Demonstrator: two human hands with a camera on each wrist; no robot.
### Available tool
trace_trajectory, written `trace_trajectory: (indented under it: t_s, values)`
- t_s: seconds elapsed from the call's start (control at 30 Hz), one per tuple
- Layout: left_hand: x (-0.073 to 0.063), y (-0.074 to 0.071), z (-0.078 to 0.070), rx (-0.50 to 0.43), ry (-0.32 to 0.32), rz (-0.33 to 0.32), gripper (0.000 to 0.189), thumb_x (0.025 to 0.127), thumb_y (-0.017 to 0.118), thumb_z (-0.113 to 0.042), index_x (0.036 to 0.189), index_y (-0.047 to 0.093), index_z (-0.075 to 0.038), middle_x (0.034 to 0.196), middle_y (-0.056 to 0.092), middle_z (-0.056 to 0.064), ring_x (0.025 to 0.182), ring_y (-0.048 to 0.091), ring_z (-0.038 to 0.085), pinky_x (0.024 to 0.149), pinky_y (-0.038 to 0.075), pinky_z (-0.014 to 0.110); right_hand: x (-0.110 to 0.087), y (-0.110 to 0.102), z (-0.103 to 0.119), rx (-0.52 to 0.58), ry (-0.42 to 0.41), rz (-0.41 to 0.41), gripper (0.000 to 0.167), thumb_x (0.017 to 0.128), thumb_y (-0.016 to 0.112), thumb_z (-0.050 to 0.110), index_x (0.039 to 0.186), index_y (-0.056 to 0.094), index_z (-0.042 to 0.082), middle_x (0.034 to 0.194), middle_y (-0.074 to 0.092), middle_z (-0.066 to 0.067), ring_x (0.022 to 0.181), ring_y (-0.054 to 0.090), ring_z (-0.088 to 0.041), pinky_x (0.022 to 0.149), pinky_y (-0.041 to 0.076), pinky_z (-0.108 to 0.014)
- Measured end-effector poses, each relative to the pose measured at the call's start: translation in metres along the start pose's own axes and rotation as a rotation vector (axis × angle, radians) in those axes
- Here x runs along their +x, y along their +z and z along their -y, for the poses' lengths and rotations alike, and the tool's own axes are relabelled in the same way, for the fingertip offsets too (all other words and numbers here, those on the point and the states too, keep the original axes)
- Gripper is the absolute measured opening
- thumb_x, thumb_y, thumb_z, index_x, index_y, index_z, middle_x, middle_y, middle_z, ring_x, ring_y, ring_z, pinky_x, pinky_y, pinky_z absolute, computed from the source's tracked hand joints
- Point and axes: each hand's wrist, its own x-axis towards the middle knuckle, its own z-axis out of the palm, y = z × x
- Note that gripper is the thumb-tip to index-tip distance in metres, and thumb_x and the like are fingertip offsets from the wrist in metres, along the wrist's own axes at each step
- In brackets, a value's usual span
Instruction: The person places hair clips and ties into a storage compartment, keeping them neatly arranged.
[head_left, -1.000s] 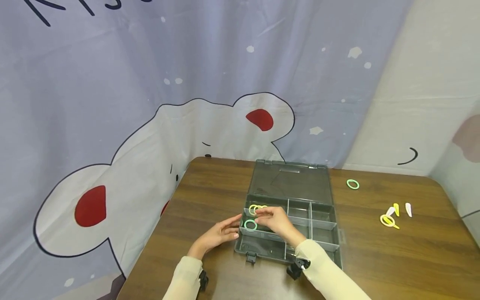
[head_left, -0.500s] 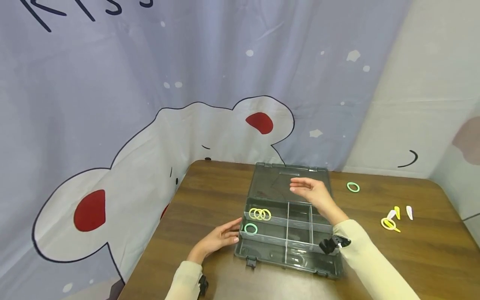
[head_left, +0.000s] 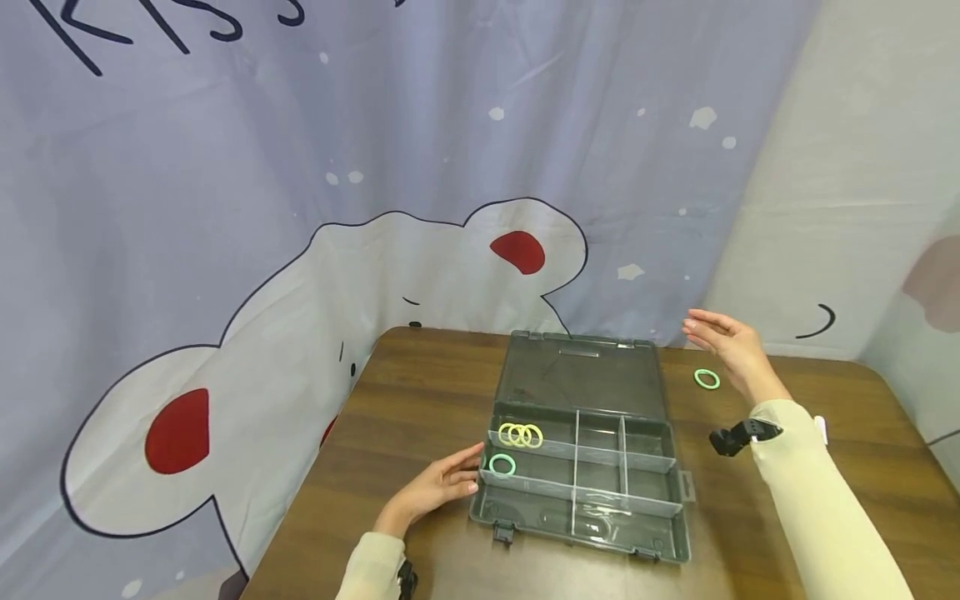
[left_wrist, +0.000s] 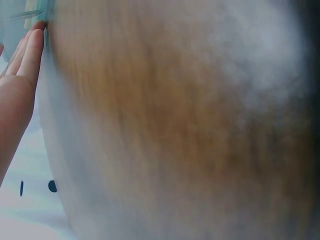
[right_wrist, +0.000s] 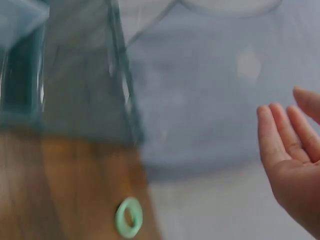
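The right hand (head_left: 731,346) is raised over the back edge of the brown wood-grain surface (head_left: 420,383), toward its right back corner, fingers straight and side by side, thumb held apart. In the head view it appears just above a pale green round ring (right_wrist: 120,220), which lies flat near the back edge. The left hand (head_left: 431,492) is low at the left side of a translucent grey plastic compartment box (head_left: 525,507), fingers extended and slightly parted; the fingertips seem to touch its left wall, though the left wrist view is too blurred to be sure.

The box sits mid-surface, its lid (head_left: 581,379) laid back toward the back edge. Three overlapping pale yellow rings (head_left: 525,436) are in its back left compartment, and a mint green ring (head_left: 502,474) is in the middle left one. Near the surface's right edge, a small white piece (head_left: 822,427) shows partly behind the cream right sleeve (head_left: 825,492).
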Motion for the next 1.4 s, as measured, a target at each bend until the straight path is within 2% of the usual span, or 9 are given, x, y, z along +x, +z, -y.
trace_trajectory:
  t_s: [0.27,0.63,0.77,0.87,1.0,1.13,1.23,1.3,1.4]
  values:
    - [0.001,-0.002,0.001,-0.030,0.006,-0.003,0.066,0.097,0.060,-0.014,0.153,0.026,-0.014,0.150,0.031,0.024,0.133,0.040,0.036,0.107,0.039,0.037,-0.009,-0.054,-0.034,0.204,0.091,-0.202,0.023,0.091,0.059,-0.008,0.098,0.071,0.010,0.089,0.072,0.000,0.082,0.070,-0.011,0.080,0.054,-0.020]
    - [0.001,-0.002,-0.002,-0.043,-0.009,-0.011,0.066,0.096,0.060,-0.013,0.153,0.027,-0.014,0.149,0.032,0.024,0.133,0.041,0.036,0.107,0.039,0.038,-0.018,-0.073,-0.078,0.158,0.122,-0.399,0.031,0.091,0.059,-0.008,0.082,0.069,0.020,0.078,0.071,0.006,0.074,0.067,-0.002,0.073,0.054,-0.016]
    - [0.001,-0.001,-0.003,-0.040,-0.002,-0.014,0.066,0.096,0.060,-0.013,0.153,0.027,-0.013,0.149,0.032,0.025,0.133,0.041,0.037,0.107,0.039,0.038,-0.017,-0.076,-0.085,0.055,0.173,-0.455,0.024,0.090,0.062,-0.003,0.091,0.065,0.021,0.077,0.068,0.013,0.076,0.064,0.003,0.074,0.053,-0.013]
    - [0.001,-0.001,-0.002,-0.041,0.006,-0.003,0.065,0.097,0.059,-0.012,0.153,0.026,-0.013,0.149,0.031,0.025,0.133,0.040,0.037,0.107,0.039,0.038,-0.016,-0.075,-0.089,-0.086,0.203,-0.483,0.029,0.091,0.063,0.002,0.119,0.061,0.009,0.081,0.064,0.019,0.074,0.061,0.008,0.072,0.052,-0.011]
    - [0.001,-0.001,0.001,-0.041,0.022,0.013,0.065,0.097,0.059,-0.012,0.153,0.025,-0.011,0.149,0.032,0.026,0.133,0.041,0.038,0.106,0.040,0.037,-0.016,-0.072,-0.095,-0.409,0.228,-0.457,0.056,0.095,0.059,0.012,0.143,0.038,-0.006,0.114,0.064,-0.004,0.076,0.052,0.012,0.070,0.049,-0.008]
    - [0.000,0.000,0.002,-0.042,0.025,0.013,0.065,0.097,0.059,-0.014,0.153,0.026,-0.011,0.148,0.032,0.026,0.132,0.041,0.038,0.105,0.041,0.036,-0.016,-0.073,-0.101,-0.644,0.257,-0.406,0.055,0.098,0.054,0.021,0.143,0.038,-0.006,0.143,0.040,-0.028,0.104,0.056,-0.013,0.082,0.047,-0.017]
    - [0.000,0.001,0.003,-0.037,0.016,0.011,0.064,0.097,0.059,-0.015,0.153,0.027,-0.013,0.149,0.032,0.025,0.133,0.041,0.037,0.105,0.041,0.037,-0.015,-0.075,-0.104,-0.717,0.280,-0.386,0.054,0.099,0.051,0.023,0.141,0.040,-0.007,0.145,0.035,-0.032,0.128,0.040,-0.039,0.099,0.042,-0.037]
    - [0.000,0.001,0.003,-0.034,0.014,0.011,0.064,0.097,0.059,-0.016,0.153,0.027,-0.013,0.149,0.032,0.025,0.133,0.041,0.037,0.106,0.041,0.037,-0.014,-0.076,-0.106,-0.741,0.277,-0.381,0.051,0.098,0.051,0.021,0.138,0.043,-0.009,0.143,0.036,-0.034,0.133,0.033,-0.045,0.105,0.035,-0.049]
    - [0.001,0.001,0.002,-0.035,0.012,0.012,0.064,0.097,0.059,-0.015,0.153,0.027,-0.013,0.149,0.032,0.024,0.133,0.041,0.036,0.105,0.041,0.036,-0.014,-0.076,-0.107,-0.784,0.262,-0.382,0.046,0.096,0.053,0.018,0.132,0.049,-0.011,0.139,0.040,-0.035,0.130,0.035,-0.048,0.106,0.033,-0.054]
